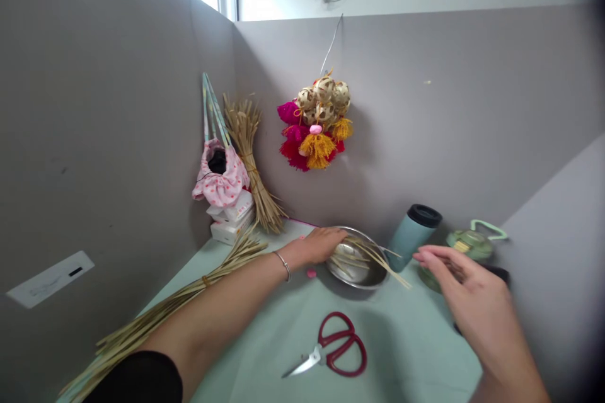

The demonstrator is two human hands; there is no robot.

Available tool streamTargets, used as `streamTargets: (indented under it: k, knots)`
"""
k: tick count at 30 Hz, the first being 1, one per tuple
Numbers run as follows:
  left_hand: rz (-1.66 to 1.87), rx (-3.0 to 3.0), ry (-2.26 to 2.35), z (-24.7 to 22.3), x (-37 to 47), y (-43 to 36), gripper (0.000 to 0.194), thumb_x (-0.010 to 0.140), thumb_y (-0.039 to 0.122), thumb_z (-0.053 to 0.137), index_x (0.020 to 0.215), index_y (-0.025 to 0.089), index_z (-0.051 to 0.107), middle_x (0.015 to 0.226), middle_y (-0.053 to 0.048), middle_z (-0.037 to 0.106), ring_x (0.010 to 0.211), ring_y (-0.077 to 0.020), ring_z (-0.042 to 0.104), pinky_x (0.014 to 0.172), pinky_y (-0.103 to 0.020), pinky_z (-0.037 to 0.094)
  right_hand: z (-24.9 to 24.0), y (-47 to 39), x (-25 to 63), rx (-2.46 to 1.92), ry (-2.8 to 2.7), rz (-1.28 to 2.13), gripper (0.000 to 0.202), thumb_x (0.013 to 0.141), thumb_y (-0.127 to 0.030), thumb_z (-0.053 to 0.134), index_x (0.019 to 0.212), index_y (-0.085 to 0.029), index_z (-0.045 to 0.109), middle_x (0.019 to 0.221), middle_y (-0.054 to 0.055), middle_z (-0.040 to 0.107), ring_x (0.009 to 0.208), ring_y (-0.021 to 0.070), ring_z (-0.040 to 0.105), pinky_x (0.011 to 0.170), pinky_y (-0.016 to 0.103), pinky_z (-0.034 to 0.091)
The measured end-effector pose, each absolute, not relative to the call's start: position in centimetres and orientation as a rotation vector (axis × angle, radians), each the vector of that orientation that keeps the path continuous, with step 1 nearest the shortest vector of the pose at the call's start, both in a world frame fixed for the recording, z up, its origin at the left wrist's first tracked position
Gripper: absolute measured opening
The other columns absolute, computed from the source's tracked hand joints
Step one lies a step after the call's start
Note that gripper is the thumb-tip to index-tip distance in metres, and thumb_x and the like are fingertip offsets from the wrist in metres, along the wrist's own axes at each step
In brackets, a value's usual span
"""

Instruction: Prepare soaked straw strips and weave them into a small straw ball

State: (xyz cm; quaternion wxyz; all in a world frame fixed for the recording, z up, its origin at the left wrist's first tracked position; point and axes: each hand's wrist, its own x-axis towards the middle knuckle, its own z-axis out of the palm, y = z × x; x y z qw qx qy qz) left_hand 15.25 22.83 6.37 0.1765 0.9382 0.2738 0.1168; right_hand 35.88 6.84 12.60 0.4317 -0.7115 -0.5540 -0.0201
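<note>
My left hand (325, 244) reaches over the left rim of a metal bowl (384, 281), its fingers closed on pale straw strips (373, 254). These strips run from the fingertips across the bowl and stick out past its right rim. More short strips lie inside the bowl. To the right of the bowl, my right hand (472, 286) is raised with thumb and forefinger pinched together. Whatever sits in that pinch, if anything, is too thin to make out. Red-handled scissors (333, 347) lie partly open on the table in front of the bowl.
A long straw bundle (189, 293) lies along the table's left side, under my left arm. Another bundle (255, 170) leans in the corner beside a pink bag (222, 179) and white boxes (231, 223). A blue tumbler (410, 236) and green bottle (472, 244) stand right. Woven balls with tassels (321, 116) hang behind.
</note>
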Motion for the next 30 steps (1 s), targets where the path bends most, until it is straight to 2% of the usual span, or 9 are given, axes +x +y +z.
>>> streamTargets:
  k: [3, 8, 11, 13, 17, 22, 25, 28, 30]
  knots:
    - [0.322, 2.637, 0.736, 6.2, 15.1, 23.0, 0.027, 0.087, 0.009, 0.045, 0.108, 0.019, 0.059, 0.124, -0.009, 0.062, 0.113, -0.0261, 0.058, 0.095, -0.036, 0.043, 12.4, 6.5, 31.3, -1.667, -1.639, 0.085, 0.028, 0.092, -0.045, 0.051, 0.088, -0.024, 0.068, 0.091, 0.004, 0.075, 0.081, 0.0232, 0.069, 0.071, 0.031, 0.051]
    - [0.383, 2.544, 0.751, 5.2, 14.7, 23.1, 0.024, 0.082, 0.009, 0.050, 0.099, 0.019, 0.063, 0.113, -0.009, 0.066, 0.102, -0.0282, 0.062, 0.088, -0.038, 0.044, 6.6, 4.0, 23.6, -1.392, -2.381, 0.387, 0.016, 0.088, -0.012, 0.053, 0.086, -0.022, 0.066, 0.092, 0.005, 0.072, 0.086, 0.0204, 0.067, 0.078, 0.030, 0.051]
    - [0.476, 2.442, 0.786, 5.0, 14.3, 22.8, 0.019, 0.080, 0.011, 0.054, 0.092, 0.021, 0.065, 0.104, -0.006, 0.069, 0.096, -0.0269, 0.063, 0.085, -0.035, 0.045, 1.6, 1.9, 22.2, -1.310, -2.491, 0.301, 0.040, 0.075, -0.004, 0.066, 0.110, -0.022, 0.063, 0.117, 0.007, 0.069, 0.103, 0.0234, 0.065, 0.089, 0.034, 0.050]
    - [0.555, 2.353, 0.809, 5.1, 14.0, 22.6, 0.017, 0.079, 0.012, 0.057, 0.089, 0.021, 0.066, 0.096, -0.004, 0.070, 0.091, -0.0254, 0.064, 0.082, -0.032, 0.046, -1.1, 1.2, 22.8, -1.326, -2.519, 0.125, 0.050, 0.073, -0.004, 0.068, 0.118, -0.023, 0.060, 0.123, 0.008, 0.067, 0.108, 0.0269, 0.064, 0.092, 0.039, 0.050]
    - [0.718, 2.123, 0.848, 5.8, 13.3, 22.6, 0.007, 0.083, 0.018, 0.060, 0.085, 0.019, 0.067, 0.080, -0.002, 0.067, 0.080, -0.0210, 0.063, 0.077, -0.029, 0.048, -3.8, 1.2, 25.7, -1.375, -2.490, -0.058, 0.034, 0.084, -0.004, 0.057, 0.110, -0.024, 0.064, 0.117, 0.008, 0.071, 0.108, 0.0270, 0.066, 0.092, 0.042, 0.051]
    - [0.952, 1.763, 0.908, 6.2, 11.3, 22.9, 0.024, 0.096, 0.034, 0.055, 0.106, 0.015, 0.064, 0.103, -0.006, 0.066, 0.089, -0.0173, 0.064, 0.081, -0.036, 0.055, -3.2, 1.5, 30.5, -1.531, -2.364, -0.069, 0.029, 0.089, -0.009, 0.049, 0.106, -0.023, 0.068, 0.109, 0.008, 0.072, 0.099, 0.0225, 0.068, 0.084, 0.034, 0.054]
    - [1.072, 1.535, 0.934, 5.8, 9.3, 22.3, 0.033, 0.094, 0.037, 0.059, 0.119, 0.015, 0.060, 0.117, -0.009, 0.063, 0.099, -0.0201, 0.064, 0.084, -0.040, 0.056, -2.3, 1.3, 33.2, -1.702, -2.180, -0.124, 0.029, 0.088, -0.009, 0.044, 0.101, -0.018, 0.069, 0.106, 0.013, 0.072, 0.097, 0.0270, 0.068, 0.085, 0.041, 0.053]
    - [1.166, 1.341, 0.906, 5.1, 7.1, 20.7, 0.029, 0.096, 0.036, 0.056, 0.112, 0.013, 0.061, 0.111, -0.009, 0.065, 0.095, -0.0191, 0.065, 0.085, -0.039, 0.055, -1.4, 1.0, 34.8, -1.832, -1.976, -0.169, 0.028, 0.087, -0.017, 0.043, 0.098, -0.016, 0.068, 0.106, 0.018, 0.071, 0.099, 0.0326, 0.066, 0.089, 0.051, 0.050]
    - [1.217, 1.239, 0.862, 4.5, 5.8, 19.1, 0.027, 0.097, 0.036, 0.051, 0.101, 0.012, 0.063, 0.104, -0.009, 0.067, 0.094, -0.0174, 0.066, 0.089, -0.036, 0.053, -0.6, 0.6, 35.1, -1.861, -1.881, -0.146, 0.027, 0.088, -0.026, 0.044, 0.097, -0.016, 0.067, 0.105, 0.018, 0.071, 0.101, 0.0332, 0.065, 0.090, 0.051, 0.050]
